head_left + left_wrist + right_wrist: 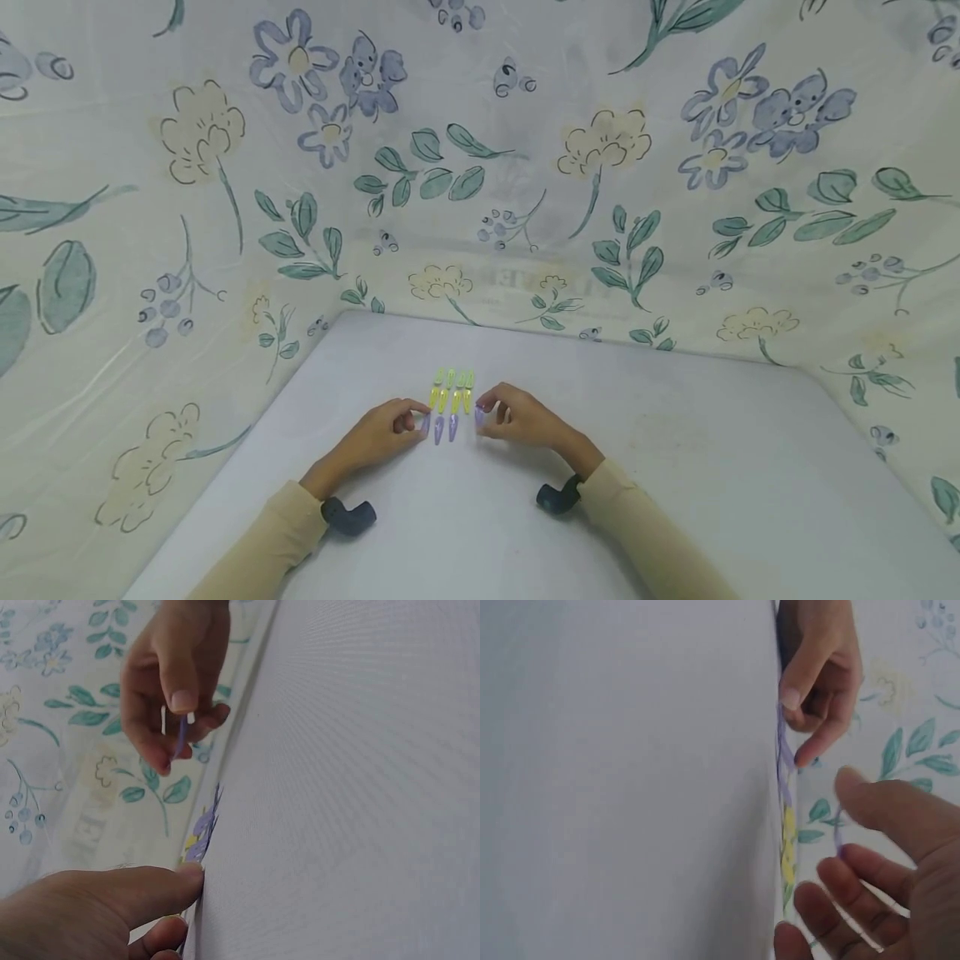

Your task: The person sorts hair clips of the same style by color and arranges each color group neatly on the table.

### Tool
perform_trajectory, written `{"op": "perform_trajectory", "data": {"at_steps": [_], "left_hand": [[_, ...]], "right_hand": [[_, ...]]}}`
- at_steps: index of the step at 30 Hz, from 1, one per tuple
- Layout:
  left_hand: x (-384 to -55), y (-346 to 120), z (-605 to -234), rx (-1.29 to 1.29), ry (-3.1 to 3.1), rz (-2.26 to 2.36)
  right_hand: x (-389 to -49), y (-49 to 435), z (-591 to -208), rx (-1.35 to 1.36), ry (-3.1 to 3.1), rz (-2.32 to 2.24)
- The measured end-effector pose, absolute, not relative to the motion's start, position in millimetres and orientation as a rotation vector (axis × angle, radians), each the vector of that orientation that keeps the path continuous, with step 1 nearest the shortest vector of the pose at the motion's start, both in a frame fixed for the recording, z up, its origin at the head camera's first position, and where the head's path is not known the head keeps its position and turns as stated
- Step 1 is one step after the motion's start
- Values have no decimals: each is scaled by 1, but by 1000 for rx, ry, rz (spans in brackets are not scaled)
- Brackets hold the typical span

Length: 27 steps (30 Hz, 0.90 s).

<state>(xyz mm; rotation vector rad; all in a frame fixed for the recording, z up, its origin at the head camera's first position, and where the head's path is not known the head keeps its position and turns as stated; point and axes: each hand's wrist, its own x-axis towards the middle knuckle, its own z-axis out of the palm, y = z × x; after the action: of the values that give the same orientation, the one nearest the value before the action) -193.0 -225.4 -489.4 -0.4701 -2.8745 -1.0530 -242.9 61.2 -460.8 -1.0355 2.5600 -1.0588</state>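
Small snap hair clips lie in rows on the white table (675, 467). At the back is a row of green clips (451, 378), then yellow clips (443, 401), then purple clips (453, 427) nearest the person. My left hand (384, 432) has its thumb and forefinger at the two ends of the leftmost purple hair clip (425, 423), low at the table. To the right of the rows, my right hand (525, 421) pinches another purple hair clip (838, 831) by its ends, between thumb and fingertip. In the left wrist view that clip hangs above the table surface.
A floral curtain (525, 208) rises behind the table and along its sides. Dark curved wrist pieces (349, 517) stick out below both sleeves. White tabletop stretches away to the right of the hands.
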Motion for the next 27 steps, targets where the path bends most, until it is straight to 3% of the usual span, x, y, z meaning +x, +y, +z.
{"op": "perform_trajectory", "data": {"at_steps": [27], "left_hand": [[-195, -226, -492, -456, -2874, -1041]], "right_hand": [[-233, 41, -477, -985, 2718, -936]]}}
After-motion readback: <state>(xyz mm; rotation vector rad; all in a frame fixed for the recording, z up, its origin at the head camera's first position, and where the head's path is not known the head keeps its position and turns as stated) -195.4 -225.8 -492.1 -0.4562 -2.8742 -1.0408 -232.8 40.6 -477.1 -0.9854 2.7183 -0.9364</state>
